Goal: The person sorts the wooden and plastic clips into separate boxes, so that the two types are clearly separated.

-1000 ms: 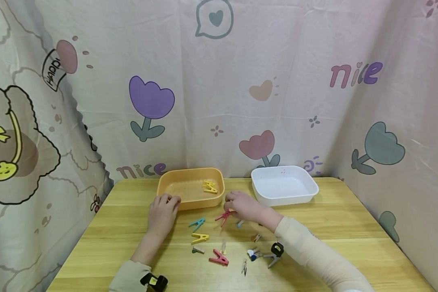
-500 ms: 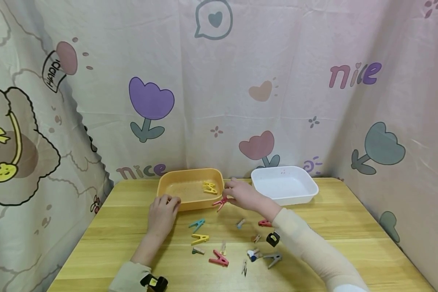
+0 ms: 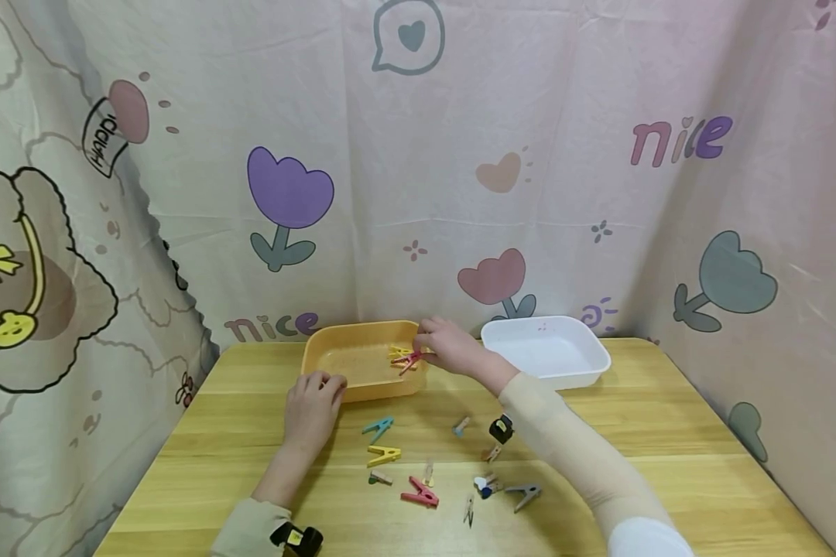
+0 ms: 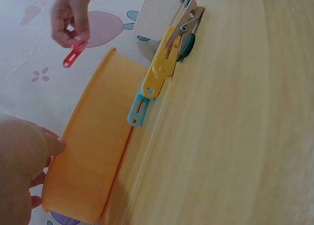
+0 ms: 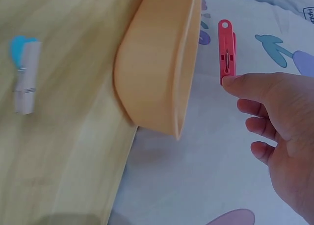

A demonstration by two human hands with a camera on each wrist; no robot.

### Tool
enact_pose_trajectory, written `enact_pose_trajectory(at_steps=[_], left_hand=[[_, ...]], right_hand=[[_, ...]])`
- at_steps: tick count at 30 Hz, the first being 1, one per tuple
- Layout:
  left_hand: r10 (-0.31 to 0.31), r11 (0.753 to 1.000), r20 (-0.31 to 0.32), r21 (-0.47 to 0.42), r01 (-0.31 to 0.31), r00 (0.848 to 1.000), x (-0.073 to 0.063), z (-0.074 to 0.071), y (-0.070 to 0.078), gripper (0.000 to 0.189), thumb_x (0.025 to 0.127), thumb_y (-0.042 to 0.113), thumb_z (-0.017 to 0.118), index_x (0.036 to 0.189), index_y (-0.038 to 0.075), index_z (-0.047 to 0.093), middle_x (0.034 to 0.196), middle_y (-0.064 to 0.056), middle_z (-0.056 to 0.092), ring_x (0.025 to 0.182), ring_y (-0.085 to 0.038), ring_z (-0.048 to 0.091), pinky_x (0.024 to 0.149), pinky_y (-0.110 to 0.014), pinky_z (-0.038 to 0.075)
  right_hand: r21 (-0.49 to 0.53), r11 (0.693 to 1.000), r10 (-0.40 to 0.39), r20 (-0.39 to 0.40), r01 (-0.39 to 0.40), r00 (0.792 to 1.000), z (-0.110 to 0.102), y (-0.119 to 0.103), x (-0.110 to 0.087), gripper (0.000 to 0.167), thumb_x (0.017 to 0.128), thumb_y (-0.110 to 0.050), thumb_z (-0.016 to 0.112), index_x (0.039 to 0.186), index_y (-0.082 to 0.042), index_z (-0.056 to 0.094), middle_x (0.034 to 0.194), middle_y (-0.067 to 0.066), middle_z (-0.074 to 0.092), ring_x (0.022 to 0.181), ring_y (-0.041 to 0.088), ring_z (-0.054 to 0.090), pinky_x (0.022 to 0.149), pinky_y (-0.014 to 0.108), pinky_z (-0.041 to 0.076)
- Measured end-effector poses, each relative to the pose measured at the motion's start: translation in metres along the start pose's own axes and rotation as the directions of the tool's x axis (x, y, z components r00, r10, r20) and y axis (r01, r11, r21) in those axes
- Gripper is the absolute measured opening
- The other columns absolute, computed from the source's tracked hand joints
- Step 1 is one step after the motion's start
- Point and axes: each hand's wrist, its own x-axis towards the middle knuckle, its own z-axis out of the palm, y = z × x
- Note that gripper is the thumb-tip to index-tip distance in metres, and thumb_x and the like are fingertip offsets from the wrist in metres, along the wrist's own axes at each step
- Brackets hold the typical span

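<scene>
My right hand (image 3: 451,346) pinches a red plastic clothespin (image 5: 226,48) between thumb and fingers. It hangs over the right end of the orange basin (image 3: 372,393), in front of the yellow clothespins (image 3: 399,353) lying inside. At the basin's front left, my left hand (image 3: 311,414) grips the rim; the left wrist view shows its thumb (image 4: 58,145) against the outer wall and fingers over the edge. On the table before the basin lie a blue clothespin (image 3: 378,427), a yellow clothespin (image 3: 384,455) and a second red clothespin (image 3: 420,493).
A white basin (image 3: 585,379) stands at the back right, partly behind the right forearm. Small wooden clips (image 3: 462,425), a grey clothespin (image 3: 524,495) and a metal-looking clip (image 3: 469,510) are scattered over the wooden table (image 3: 202,480). A printed curtain (image 3: 404,193) hangs behind.
My right hand has lifted the red clothespin from over the table back and slightly left, over the orange basin. My left hand has stayed at the rim.
</scene>
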Motion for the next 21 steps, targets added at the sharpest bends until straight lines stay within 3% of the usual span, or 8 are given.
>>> enact_pose_trajectory(at_steps=[15, 21], left_hand=[[-0.008, 1.0, 0.01, -0.012, 0.008, 1.0, 0.0, -0.001, 0.001, 0.013, 0.08, 0.013, 0.079, 0.089, 0.014, 0.071, 0.086, -0.008, 0.061, 0.078, -0.031, 0.053, 0.063, -0.046, 0.045], [-0.003, 1.0, 0.014, -0.002, 0.003, 1.0, 0.0, -0.002, 0.001, 0.013, 0.08, 0.013, 0.079, 0.089, 0.015, 0.071, 0.086, -0.008, 0.061, 0.078, -0.03, 0.053, 0.063, -0.045, 0.045]], right_hand=[[-0.013, 0.999, 0.048, 0.021, -0.048, 0.999, -0.004, 0.005, 0.051, 0.007, 0.089, -0.017, 0.07, 0.096, -0.015, 0.071, 0.098, 0.003, 0.06, 0.094, 0.022, 0.054, 0.082, 0.038, 0.046], [0.017, 0.993, 0.115, 0.046, -0.116, 0.992, 0.003, 0.01, 0.067, 0.007, 0.09, -0.016, 0.069, 0.096, -0.013, 0.071, 0.101, 0.005, 0.061, 0.097, 0.024, 0.054, 0.087, 0.039, 0.046]])
